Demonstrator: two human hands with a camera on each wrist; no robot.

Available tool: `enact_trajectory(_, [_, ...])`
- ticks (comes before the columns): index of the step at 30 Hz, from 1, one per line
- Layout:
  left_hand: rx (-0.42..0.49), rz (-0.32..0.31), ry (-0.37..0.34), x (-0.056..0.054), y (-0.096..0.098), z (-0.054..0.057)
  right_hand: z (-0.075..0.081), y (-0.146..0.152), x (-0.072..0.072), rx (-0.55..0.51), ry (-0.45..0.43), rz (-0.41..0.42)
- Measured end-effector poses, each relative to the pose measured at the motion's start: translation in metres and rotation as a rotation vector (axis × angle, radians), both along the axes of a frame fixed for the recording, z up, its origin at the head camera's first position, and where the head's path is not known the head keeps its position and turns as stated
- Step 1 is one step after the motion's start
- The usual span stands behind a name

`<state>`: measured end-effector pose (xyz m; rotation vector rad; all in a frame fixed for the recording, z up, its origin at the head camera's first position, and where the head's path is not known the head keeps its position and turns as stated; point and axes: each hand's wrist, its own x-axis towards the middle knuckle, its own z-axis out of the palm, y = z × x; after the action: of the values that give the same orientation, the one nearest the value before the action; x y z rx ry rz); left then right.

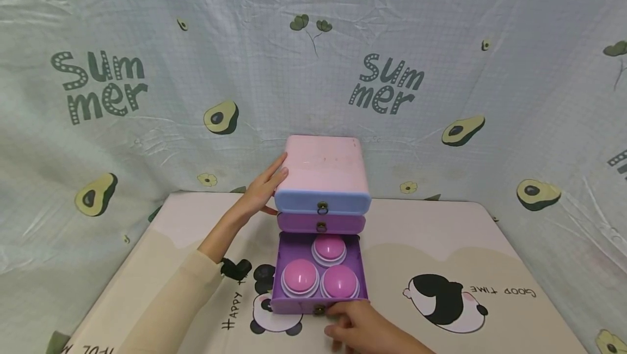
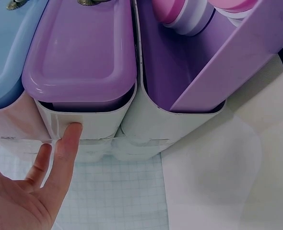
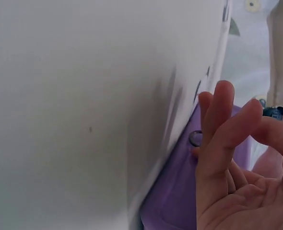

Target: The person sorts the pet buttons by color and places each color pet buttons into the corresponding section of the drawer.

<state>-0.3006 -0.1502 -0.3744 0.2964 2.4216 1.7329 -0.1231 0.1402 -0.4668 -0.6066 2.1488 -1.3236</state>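
A small three-tier drawer cabinet (image 1: 324, 163) has a pink top, a blue top drawer (image 1: 294, 201) and a purple middle drawer (image 1: 294, 223). The purple bottom drawer (image 1: 319, 272) is pulled out, with three pink-and-white round containers (image 1: 300, 276) inside. My left hand (image 1: 259, 193) rests against the cabinet's left side; in the left wrist view its fingertips (image 2: 73, 130) press the pale side wall. At the bottom drawer's front, my right hand (image 1: 360, 325) has its index finger at the panel, beside the ring pull (image 1: 319, 309). Its thumb stands apart below, and nothing shows between the fingers.
The table mat (image 1: 406, 239) carries printed panda and dog drawings. Behind and at both sides hangs a pale curtain (image 1: 274, 71) with avocado prints, close to the cabinet's back.
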Motion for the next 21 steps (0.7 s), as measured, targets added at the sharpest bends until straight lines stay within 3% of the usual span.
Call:
enact_trajectory(15, [0.006,-0.01,-0.003,0.001,0.002,0.001,-0.012,-0.006,0.003,-0.13,-0.157,-0.067])
enact_trajectory(21, [0.002,-0.003,-0.003,0.002,0.003,0.002,-0.019,-0.006,0.004,-0.243,-0.306,-0.111])
